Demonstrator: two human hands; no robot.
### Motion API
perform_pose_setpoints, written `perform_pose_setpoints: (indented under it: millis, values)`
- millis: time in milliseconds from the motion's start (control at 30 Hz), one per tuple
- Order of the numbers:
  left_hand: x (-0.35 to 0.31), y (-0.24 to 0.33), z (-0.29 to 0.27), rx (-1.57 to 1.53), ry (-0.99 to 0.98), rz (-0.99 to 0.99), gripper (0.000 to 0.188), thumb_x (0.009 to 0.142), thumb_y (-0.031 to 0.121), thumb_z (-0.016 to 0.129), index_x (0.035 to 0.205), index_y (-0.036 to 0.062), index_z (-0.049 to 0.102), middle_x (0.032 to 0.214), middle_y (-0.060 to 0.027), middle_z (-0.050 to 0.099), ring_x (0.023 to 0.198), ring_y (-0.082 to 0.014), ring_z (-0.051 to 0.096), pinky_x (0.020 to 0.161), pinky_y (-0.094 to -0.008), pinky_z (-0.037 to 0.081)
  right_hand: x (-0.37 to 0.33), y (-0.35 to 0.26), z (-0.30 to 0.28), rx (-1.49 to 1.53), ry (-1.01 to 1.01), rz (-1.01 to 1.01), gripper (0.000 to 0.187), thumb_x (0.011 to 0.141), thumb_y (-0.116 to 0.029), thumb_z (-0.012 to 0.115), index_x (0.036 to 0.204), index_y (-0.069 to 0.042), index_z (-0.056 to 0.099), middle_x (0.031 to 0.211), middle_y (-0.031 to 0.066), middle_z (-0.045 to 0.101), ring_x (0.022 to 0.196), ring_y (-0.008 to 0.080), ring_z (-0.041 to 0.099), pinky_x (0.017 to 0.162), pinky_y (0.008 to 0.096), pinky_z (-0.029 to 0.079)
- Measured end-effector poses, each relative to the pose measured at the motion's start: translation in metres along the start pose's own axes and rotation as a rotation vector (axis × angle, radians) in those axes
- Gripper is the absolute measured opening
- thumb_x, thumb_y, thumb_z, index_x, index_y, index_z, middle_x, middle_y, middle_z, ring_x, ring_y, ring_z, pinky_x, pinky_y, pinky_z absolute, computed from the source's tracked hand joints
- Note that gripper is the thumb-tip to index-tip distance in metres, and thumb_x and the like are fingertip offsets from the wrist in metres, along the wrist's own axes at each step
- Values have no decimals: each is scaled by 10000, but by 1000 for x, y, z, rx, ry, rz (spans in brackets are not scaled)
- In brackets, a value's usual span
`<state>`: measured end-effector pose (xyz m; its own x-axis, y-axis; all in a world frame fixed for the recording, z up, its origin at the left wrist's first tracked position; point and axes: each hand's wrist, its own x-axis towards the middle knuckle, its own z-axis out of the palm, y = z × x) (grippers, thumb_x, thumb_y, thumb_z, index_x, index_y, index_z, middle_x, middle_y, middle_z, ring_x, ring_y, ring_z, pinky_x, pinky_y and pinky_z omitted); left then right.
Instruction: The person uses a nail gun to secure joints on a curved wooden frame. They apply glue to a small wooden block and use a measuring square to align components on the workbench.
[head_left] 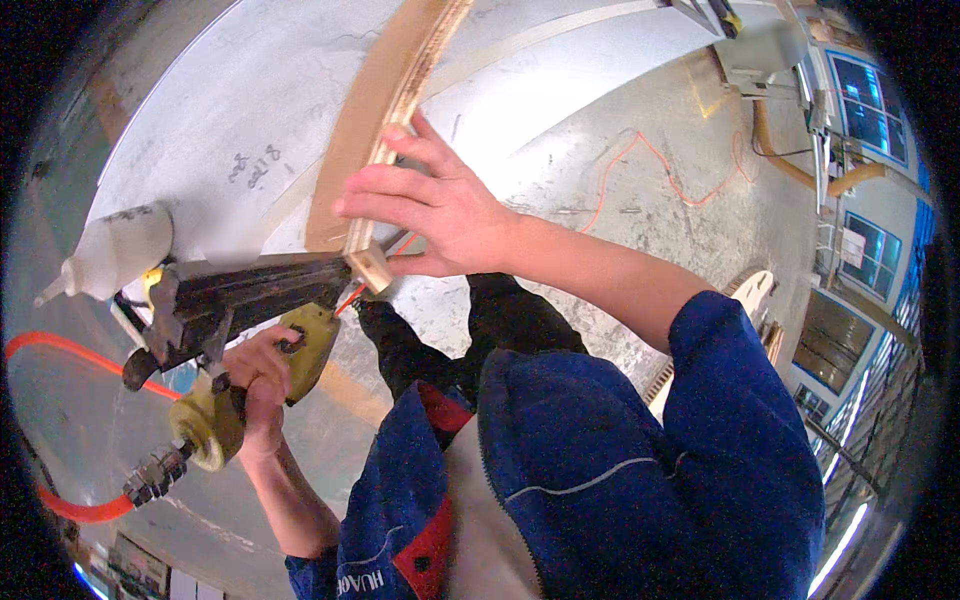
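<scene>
The left hand (pixel 262 375) is wrapped round the handle of a yellowish air tool (pixel 312 345), just off the tabletop's near edge; an orange hose (pixel 85 512) loops from its metal coupling. A long dark bar (pixel 265 295) lies alongside the tool, reaching toward the wooden strip (pixel 418 82). That strip runs across the white tabletop (pixel 225 120) to its near edge, and I see the right hand (pixel 450 210) clamped over it, fingers on its brown face. A white nozzle bottle (pixel 125 245) is at the tabletop's near left corner.
</scene>
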<state>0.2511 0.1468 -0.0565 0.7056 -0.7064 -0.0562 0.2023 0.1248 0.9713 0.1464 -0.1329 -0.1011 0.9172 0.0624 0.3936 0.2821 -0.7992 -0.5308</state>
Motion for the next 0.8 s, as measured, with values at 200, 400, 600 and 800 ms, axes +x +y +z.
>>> perform_pose_setpoints:
  millis: [200, 400, 600, 800]
  values:
    - [-2, -7, -12, -9, -49, 34, 245, 824, 117, 647, 696, 126, 439, 592, -23, 456, 547, -168, 464, 827, -511, 477, 0, 1, 10, -31, 77, -22, 922, 478, -335, 867, 1343, -263, 557, 1389, -40, 489, 1393, 317, 296, 1156, 657, 193]
    - [-2, -6, -8, -5, -17, 6, 258, 869, 266, 705, 764, 156, 496, 542, 17, 442, 530, -140, 462, 832, -471, 475, 0, 1, 7, -31, 49, -19, 889, 496, -321, 882, 1328, -254, 574, 1375, -31, 498, 1411, 318, 266, 1163, 647, 191]
    - [1, -4, -7, 7, -28, 8, 299, 868, 292, 712, 740, 161, 475, 544, 16, 446, 526, -138, 453, 830, -469, 476, 1, 2, 7, -19, 53, -17, 985, 430, -306, 890, 1353, -263, 549, 1391, -40, 485, 1381, 328, 305, 1146, 664, 216]
    - [0, -2, -4, 1, 10, -27, 316, 870, 302, 713, 726, 163, 469, 551, 18, 450, 528, -135, 452, 822, -472, 478, 1, 1, 7, -36, 55, -14, 972, 436, -314, 884, 1349, -261, 556, 1369, -38, 497, 1364, 331, 325, 1147, 666, 215]
